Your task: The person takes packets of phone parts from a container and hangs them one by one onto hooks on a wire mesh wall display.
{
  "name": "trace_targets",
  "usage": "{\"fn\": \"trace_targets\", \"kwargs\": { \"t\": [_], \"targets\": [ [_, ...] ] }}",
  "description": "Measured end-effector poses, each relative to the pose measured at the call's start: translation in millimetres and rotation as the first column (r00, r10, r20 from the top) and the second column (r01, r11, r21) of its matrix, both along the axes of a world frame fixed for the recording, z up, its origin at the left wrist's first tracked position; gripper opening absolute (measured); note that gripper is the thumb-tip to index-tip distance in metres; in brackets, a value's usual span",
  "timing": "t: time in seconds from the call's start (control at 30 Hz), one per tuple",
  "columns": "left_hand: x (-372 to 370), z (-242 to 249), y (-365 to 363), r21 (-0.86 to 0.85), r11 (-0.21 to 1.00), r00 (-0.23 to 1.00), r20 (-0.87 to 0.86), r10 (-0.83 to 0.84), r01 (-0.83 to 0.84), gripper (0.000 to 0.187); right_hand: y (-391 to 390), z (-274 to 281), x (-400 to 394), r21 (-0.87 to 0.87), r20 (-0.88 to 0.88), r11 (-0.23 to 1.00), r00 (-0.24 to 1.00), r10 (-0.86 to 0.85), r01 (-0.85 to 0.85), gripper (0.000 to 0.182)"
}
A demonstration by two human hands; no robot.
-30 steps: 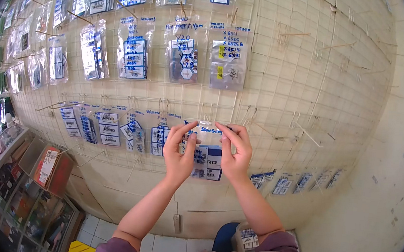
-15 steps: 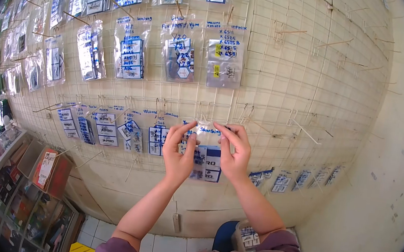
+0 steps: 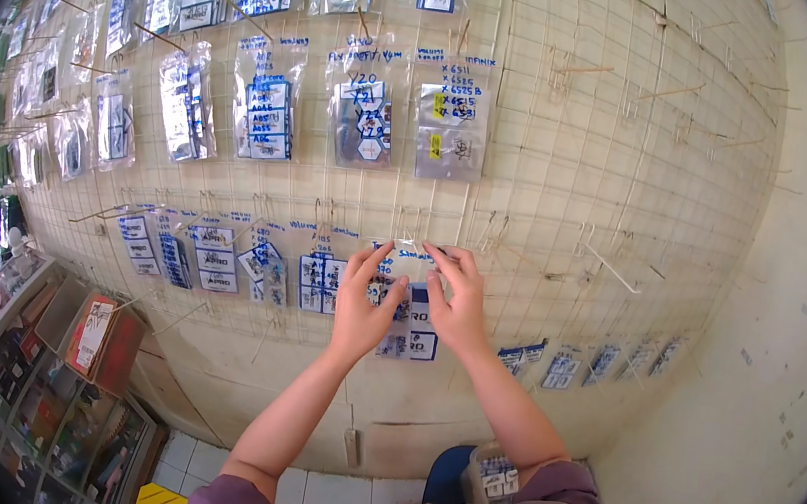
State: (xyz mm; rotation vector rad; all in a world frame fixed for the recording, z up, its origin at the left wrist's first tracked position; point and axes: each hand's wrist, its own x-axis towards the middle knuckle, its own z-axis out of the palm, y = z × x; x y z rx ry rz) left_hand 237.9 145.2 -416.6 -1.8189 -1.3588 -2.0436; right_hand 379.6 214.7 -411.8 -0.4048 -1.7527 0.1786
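Both hands are raised in front of a wire grid on the wall. A clear plastic bag [image 3: 423, 323] with blue handwriting and blue-and-white packets inside hangs between and behind them, at a hook near its top. My left hand [image 3: 367, 298] has its index fingertip at the bag's upper left edge, thumb apart from it. My right hand [image 3: 455, 302] has its index fingertip at the upper right edge, its thumb lower on the bag. The fingers of both are bent and partly spread. Whether the fingertips pinch the plastic is too small to tell.
Other labelled bags [image 3: 319, 282] hang left of my hands, with more bags [image 3: 455, 122] above. Bare hooks [image 3: 613, 266] stick out at right. A glass cabinet [image 3: 52, 410] with a red box [image 3: 115, 348] stands lower left. A container of packets [image 3: 494, 475] is below.
My hands have come slightly closer together, the left shifting right and the right shifting left. The thumbs sit a little differently, and the view has shifted slightly.
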Motion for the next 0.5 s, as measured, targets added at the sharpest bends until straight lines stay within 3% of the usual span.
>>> {"fn": "trace_targets", "kwargs": {
  "t": [0.13, 0.3, 0.37, 0.5],
  "targets": [
    [-14, -13, 31, -0.087, 0.996, 0.993, -0.115, 0.026, -0.036, 0.052, 22, -8, -10, 0.051, 0.138, 0.984, 0.975, -0.174, 0.169, 0.048],
    [-26, -19, 64, -0.181, 0.98, 0.986, -0.162, 0.049, -0.078, 0.055, 56, -17, -27, 0.05, 0.196, 0.969, 0.95, -0.245, 0.24, 0.049],
    [-27, -19, 74, -0.227, 0.955, 0.967, -0.21, 0.143, -0.191, 0.054, 69, -23, -33, 0.04, 0.219, 0.963, 0.938, -0.267, 0.265, 0.05],
    [-36, -24, 95, -0.226, 0.949, 0.956, -0.245, 0.163, -0.22, 0.058, 82, -28, -41, 0.058, 0.262, 0.949, 0.912, -0.314, 0.31, 0.052]
  ]
}}
